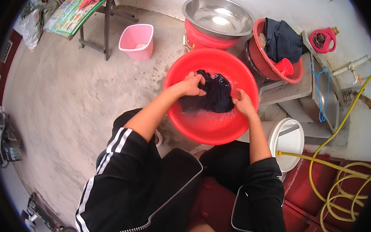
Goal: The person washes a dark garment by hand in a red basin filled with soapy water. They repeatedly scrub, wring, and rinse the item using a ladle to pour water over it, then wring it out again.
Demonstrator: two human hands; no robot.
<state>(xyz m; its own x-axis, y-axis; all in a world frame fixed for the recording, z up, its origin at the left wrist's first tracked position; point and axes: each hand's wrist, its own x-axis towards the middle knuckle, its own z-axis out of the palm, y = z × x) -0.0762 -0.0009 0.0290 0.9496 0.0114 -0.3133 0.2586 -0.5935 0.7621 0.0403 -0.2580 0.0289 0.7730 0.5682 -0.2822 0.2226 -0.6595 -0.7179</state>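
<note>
A large red plastic basin (203, 129) stands in front of me with water in it. Wet dark cloth (216, 97) lies in the water, bunched in the basin's middle. My left hand (194, 84) is over the cloth's left part, its fingers apart and partly bent; whether it pinches any cloth is unclear. At the cloth's right edge is my right hand (242, 100), fingers curled and touching or very near the fabric; its grip cannot be made out.
Behind the basin, a steel bowl (219, 17) rests on red tubs. A pink bin (136, 42) stands back left. At right are a tilted basin (259, 28) with dark cloth, a white bucket (292, 150) and a coiled yellow hose (328, 205).
</note>
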